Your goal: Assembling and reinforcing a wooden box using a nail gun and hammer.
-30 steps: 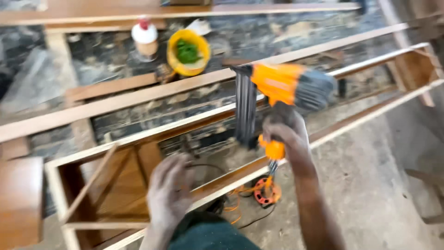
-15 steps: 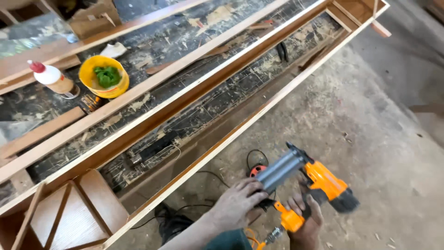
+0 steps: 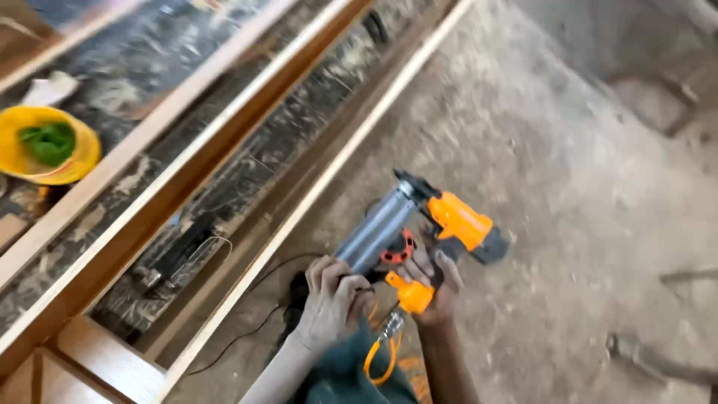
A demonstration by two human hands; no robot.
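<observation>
I hold an orange and grey nail gun [image 3: 441, 221] over the dusty concrete floor. My right hand [image 3: 437, 288] grips its orange handle, with the coiled orange air hose [image 3: 381, 352] hanging from the base. My left hand [image 3: 329, 303] is closed around the lower end of the long grey metal magazine [image 3: 374, 232]. The tool's nose points up and away from me. A long wooden frame [image 3: 224, 161] lies to the left of both hands.
A yellow bowl [image 3: 48, 150] with something green inside sits on the dark, stained worktop at far left. A black cable [image 3: 254, 329] runs along the floor beside the frame. Pale concrete floor [image 3: 583, 172] spreads to the right, with wooden pieces at its far edge.
The nail gun has come down from the frame to a spot over the floor near my lap. My left hand left the frame and took hold of the magazine. The view swung right.
</observation>
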